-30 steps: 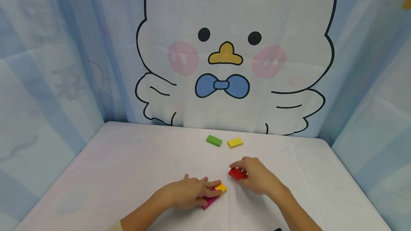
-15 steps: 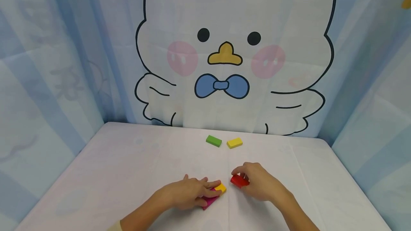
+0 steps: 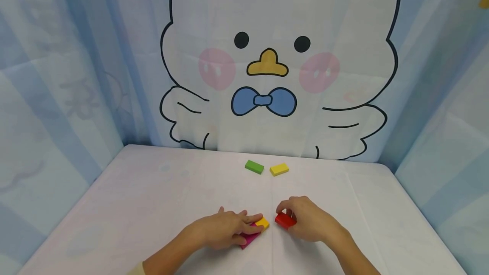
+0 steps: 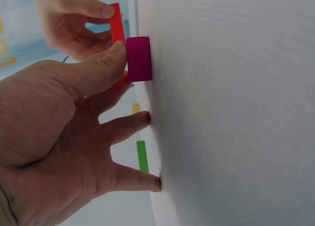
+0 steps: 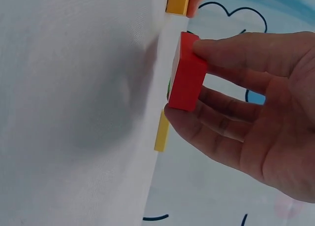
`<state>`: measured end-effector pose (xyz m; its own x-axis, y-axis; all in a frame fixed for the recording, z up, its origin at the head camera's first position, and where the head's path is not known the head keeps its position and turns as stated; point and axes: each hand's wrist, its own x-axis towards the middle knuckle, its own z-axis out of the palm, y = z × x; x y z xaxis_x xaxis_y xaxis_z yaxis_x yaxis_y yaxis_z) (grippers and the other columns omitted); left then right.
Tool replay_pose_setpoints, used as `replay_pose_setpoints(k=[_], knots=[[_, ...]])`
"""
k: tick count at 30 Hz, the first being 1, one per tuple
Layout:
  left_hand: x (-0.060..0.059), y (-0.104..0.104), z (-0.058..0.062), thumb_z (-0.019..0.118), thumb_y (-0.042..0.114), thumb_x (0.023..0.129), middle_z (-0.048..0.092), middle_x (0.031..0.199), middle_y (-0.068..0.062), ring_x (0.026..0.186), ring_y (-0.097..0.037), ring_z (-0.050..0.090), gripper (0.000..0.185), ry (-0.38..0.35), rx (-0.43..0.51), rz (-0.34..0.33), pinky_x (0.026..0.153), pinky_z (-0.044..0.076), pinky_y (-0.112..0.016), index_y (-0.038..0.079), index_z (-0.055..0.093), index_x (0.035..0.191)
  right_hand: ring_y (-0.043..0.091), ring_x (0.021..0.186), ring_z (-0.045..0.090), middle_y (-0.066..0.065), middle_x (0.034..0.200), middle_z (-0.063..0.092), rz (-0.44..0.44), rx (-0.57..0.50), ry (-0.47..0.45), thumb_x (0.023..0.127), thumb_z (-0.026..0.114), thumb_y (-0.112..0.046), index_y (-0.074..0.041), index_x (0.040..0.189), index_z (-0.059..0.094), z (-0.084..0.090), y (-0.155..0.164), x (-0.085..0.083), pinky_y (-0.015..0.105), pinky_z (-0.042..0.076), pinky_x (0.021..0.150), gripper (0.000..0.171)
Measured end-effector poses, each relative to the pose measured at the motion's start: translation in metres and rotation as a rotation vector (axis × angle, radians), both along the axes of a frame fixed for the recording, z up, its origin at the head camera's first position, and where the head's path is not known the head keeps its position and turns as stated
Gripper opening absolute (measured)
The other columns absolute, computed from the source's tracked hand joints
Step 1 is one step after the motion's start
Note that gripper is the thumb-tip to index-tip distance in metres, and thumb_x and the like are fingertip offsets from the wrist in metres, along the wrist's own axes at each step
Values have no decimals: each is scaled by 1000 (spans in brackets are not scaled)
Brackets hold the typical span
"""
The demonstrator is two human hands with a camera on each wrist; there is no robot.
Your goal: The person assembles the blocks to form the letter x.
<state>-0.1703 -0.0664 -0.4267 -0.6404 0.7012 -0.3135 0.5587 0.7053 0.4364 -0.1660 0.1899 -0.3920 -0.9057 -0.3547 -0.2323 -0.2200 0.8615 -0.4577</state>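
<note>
The smooth magenta rectangular block [image 3: 250,241] lies on the white cloth-covered table [image 3: 153,198] and serves as the landmark here. The person's left hand [image 3: 221,230] reaches over it from its left, palm down and low, with the fingers spread. The thumb presses the magenta block's near end, one finger rests on the orange-yellow rectangular block [image 3: 263,223] at its far end, and the outer fingers touch the cloth. The fingers partly hide where those two blocks adjoin.

The person's right hand [image 3: 307,220], to the right of the magenta block, pinches a glossy red rectangular block [image 3: 285,220] between thumb and fingertips. Its wrist is angled inward, the forearm coming from the near right. The red block sits tilted, apart from the magenta one, and appears raised off the cloth.

Well beyond the magenta block lie a green rectangular block [image 3: 254,167] and, just right of it, a lemon-yellow rectangular block [image 3: 279,169].
</note>
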Motion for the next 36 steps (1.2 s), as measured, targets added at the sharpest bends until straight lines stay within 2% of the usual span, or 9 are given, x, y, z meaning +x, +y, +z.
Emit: replay_pose_setpoints(k=[19,36], knots=[[2,-2,2,69,29,100,39,163,22,151,-26,44,58,18,15,-8,111,32,-80,48,50,151,22,93,55,-1,90,61,67,36,-106,78,85,0,-20,104,71,-1,-2,2,46,61,82,36],[2,-3,1,69,29,100,38,163,23,151,-25,44,58,31,23,-16,110,32,-80,49,50,151,20,89,55,-1,88,60,83,19,-110,78,86,-2,-19,104,70,-4,-6,4,42,59,79,35]])
